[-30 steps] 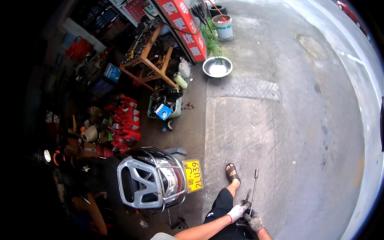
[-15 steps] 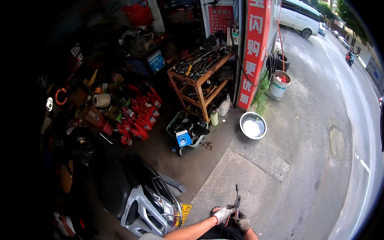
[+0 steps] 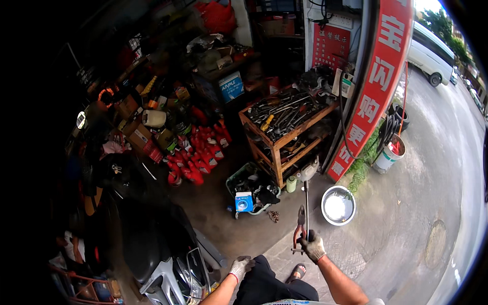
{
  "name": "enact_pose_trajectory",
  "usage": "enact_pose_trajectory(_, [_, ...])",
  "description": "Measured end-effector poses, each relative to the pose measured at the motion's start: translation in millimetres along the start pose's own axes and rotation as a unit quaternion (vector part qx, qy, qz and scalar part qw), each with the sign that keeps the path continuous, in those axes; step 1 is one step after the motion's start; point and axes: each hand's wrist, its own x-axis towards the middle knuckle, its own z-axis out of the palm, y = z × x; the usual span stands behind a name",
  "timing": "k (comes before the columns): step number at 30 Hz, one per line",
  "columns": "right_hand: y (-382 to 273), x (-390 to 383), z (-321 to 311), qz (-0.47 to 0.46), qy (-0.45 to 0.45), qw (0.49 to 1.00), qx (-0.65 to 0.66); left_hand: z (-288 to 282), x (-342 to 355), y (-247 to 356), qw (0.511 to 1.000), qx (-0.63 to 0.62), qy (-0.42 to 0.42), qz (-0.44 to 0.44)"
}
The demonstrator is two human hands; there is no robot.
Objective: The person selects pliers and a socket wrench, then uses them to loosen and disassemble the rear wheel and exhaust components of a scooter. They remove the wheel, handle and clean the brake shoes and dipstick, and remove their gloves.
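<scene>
Head view: the left hand (image 3: pixel 241 267), gloved in pale knit with a red edge, is beside black cloth trousers (image 3: pixel 259 279); I cannot tell whether its fingers are apart or together. The right hand (image 3: pixel 313 245), gloved alike, has its fingers clamped on pliers (image 3: pixel 301 221) and a rod (image 3: pixel 307 203), which point away from the body, side by side. The pliers have red handles and dark, tapered metal jaws; the rod is long, straight, slim and grey. Left of the trousers is a scooter (image 3: pixel 157 254) in smooth black and silver. Farther out, a round, shiny metal basin (image 3: pixel 339 223) sits on rough concrete (image 3: pixel 401 239). Beyond, a worn wooden bench (image 3: pixel 277 165) bears metal tools (image 3: pixel 277 114); red plastic bottles (image 3: pixel 201 160) stand left of it. Farthest is a white van (image 3: pixel 432 53).
</scene>
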Motion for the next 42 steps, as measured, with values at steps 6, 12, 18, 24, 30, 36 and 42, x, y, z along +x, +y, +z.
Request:
enact_pose_trajectory(6, [-100.5, 174.3, 43.0, -0.097, -0.087, 0.991, -0.016, 89.9, 88.0, 181.8, 0.963, -0.181, -0.146, 0.134])
enact_pose_trajectory(12, [-140.6, 247.8, 123.4, -0.106, -0.178, 0.975, -0.084, 131.6, 183.2, 334.5, 0.921, -0.284, -0.251, 0.088])
enact_pose_trajectory(18, [-222.0, 355.9, 128.2, -0.089, -0.054, 0.993, 0.061, 91.9, 228.2, 374.6, 0.968, -0.203, -0.112, 0.094])
enact_pose_trajectory(24, [-249.7, 621.8, 83.2, -0.346, 0.19, 0.919, -0.008, 26.1, 233.7, 293.5, 0.989, -0.112, 0.091, 0.014])
enact_pose_trajectory(30, [-202.9, 784.4, -35.2, -0.278, 0.117, 0.439, -0.847, 24.2, 153.9, 233.3, 0.944, -0.233, 0.23, -0.051])
enact_pose_trajectory(36, [-214.6, 700.7, 10.5, -0.328, 0.07, 0.724, -0.603, 53.5, 86.1, 130.6, 0.885, -0.351, 0.294, -0.08])
enact_pose_trajectory(42, [-183.6, 457.3, 144.6, -0.337, -0.349, 0.858, -0.169, 114.3, 99.5, 147.3, 0.924, -0.239, 0.277, -0.109])
